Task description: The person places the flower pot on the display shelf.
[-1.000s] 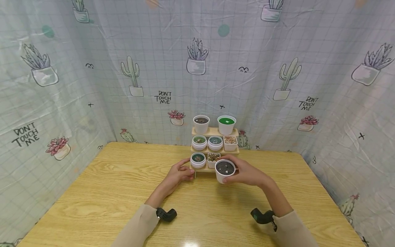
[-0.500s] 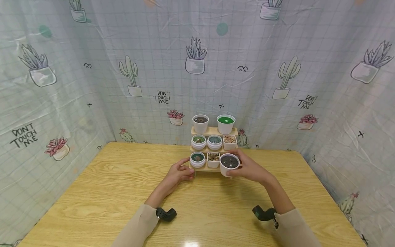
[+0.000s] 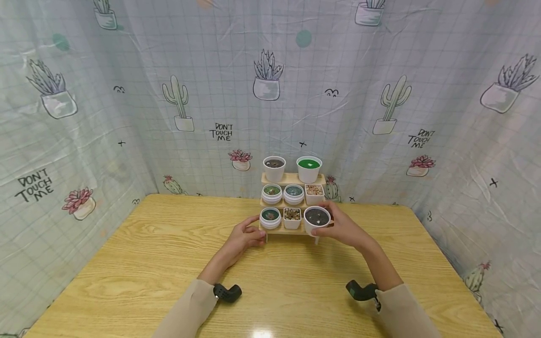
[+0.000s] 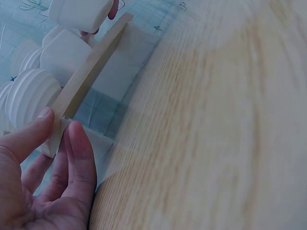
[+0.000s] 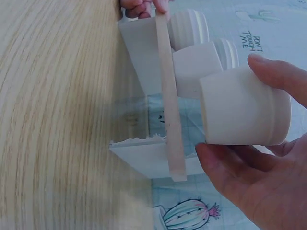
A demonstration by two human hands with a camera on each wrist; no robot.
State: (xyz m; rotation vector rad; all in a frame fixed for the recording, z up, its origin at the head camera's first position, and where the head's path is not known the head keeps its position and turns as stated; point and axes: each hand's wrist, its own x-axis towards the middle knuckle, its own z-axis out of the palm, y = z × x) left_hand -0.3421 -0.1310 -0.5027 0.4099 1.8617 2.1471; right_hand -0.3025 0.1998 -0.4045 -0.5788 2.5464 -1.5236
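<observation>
A small three-tier wooden display stand (image 3: 281,231) with white legs stands on the table. At its lower left end my left hand (image 3: 244,238) pinches the bottom board, thumb above and fingers beneath in the left wrist view. My right hand (image 3: 343,226) holds a white round pot (image 5: 244,108) with a dark, soil-like top by its sides. The pot is just above the right end of the bottom tier, and the right wrist view shows a gap under its base. Beside it on that tier are a square pot (image 3: 292,223) of pebbles and a ribbed round pot (image 3: 270,221).
The middle tier bears two ribbed round pots, one of them a green-topped pot (image 3: 272,197), and a square pot (image 3: 314,197). Two taller pots stand on top, a brown-topped pot (image 3: 274,172) and a bright green-topped pot (image 3: 309,173). A patterned curtain (image 3: 211,94) surrounds the wooden table (image 3: 169,244).
My right hand has carried the dark-topped pot right and back, from in front of the square pebble pot to over the bottom tier's right end. The left hand stays at the stand.
</observation>
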